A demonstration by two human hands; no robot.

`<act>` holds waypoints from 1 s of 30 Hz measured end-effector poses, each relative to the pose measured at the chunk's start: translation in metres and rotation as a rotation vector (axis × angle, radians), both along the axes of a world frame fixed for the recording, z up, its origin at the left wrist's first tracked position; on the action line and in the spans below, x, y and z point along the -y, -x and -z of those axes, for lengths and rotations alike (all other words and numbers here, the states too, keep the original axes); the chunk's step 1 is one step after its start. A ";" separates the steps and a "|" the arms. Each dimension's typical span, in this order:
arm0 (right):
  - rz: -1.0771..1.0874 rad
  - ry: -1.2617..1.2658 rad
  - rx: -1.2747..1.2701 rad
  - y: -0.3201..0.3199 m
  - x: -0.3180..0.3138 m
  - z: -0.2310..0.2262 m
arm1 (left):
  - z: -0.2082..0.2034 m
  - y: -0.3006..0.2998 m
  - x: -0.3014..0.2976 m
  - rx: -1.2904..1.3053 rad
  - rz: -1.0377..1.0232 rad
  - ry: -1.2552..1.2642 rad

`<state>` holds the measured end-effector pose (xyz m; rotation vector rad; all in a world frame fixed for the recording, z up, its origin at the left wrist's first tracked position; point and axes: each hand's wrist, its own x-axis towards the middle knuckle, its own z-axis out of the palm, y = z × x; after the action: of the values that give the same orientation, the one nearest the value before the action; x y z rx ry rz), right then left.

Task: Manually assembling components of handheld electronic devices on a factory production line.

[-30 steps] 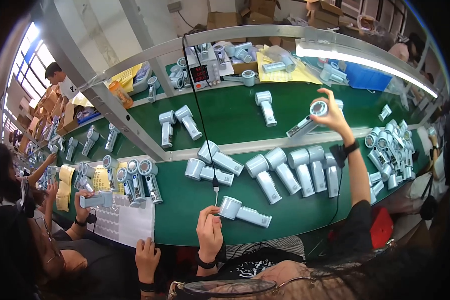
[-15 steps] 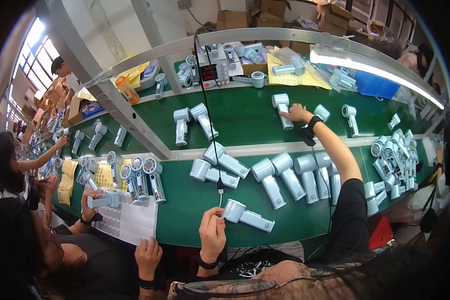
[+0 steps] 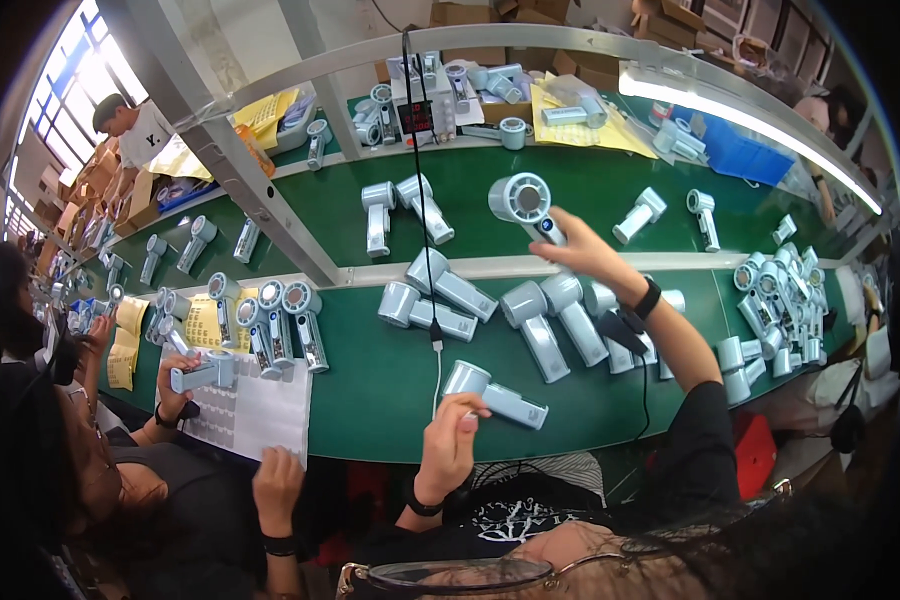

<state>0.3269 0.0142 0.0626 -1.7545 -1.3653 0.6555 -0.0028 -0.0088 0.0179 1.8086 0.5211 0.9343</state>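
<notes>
My right hand (image 3: pixel 592 250) grips the handle of a pale blue handheld fan (image 3: pixel 519 199) above the far green belt, its round grille facing me. My left hand (image 3: pixel 448 455) is closed with fingertips pinched, at the near bench. A thin white cable (image 3: pixel 438 375) hanging from a black cord runs down into it; its end is hidden by the fingers. Just beyond those fingertips another handheld fan (image 3: pixel 500 395) lies on its side. Behind it, two fans (image 3: pixel 435 295) lie by the cord, and a row of several fans (image 3: pixel 545 330) reaches rightward under my right forearm.
A heap of fans (image 3: pixel 785 310) lies at the right. On the left a co-worker's hand (image 3: pixel 182 385) holds a fan over a white sheet (image 3: pixel 270 410). A metal rail (image 3: pixel 490 264) divides bench and belt. A blue bin (image 3: pixel 740 150) and a metering box (image 3: pixel 417 115) stand at the back.
My right hand has picked up the fan from the far belt and turned its grille toward me. My left hand has shifted right, over the near fan. The view has tilted slightly.
</notes>
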 end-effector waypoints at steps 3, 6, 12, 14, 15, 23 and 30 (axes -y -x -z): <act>-0.124 0.004 -0.549 0.067 0.042 -0.019 | -0.003 -0.018 0.010 0.043 0.173 0.000; -0.213 -0.114 -0.897 0.110 0.073 -0.014 | -0.002 -0.033 0.015 0.055 0.178 -0.030; -0.200 -0.419 -1.223 0.148 0.090 0.001 | -0.008 -0.031 0.022 0.025 0.166 -0.007; -0.146 -0.458 -1.305 0.152 0.089 0.006 | -0.007 -0.032 0.021 0.014 0.136 -0.057; -0.118 -0.478 -1.344 0.154 0.089 0.009 | -0.006 -0.032 0.021 0.009 0.120 -0.083; -0.102 -0.511 -1.338 0.158 0.090 0.026 | -0.003 -0.034 0.028 -0.011 0.026 -0.086; -0.070 -0.515 -1.289 0.159 0.094 0.026 | 0.000 -0.032 0.025 0.050 0.113 0.049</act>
<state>0.1678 -0.0793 0.0365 -0.5749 -0.5626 1.0698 0.0292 -0.0340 0.0179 1.7475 0.4032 0.8795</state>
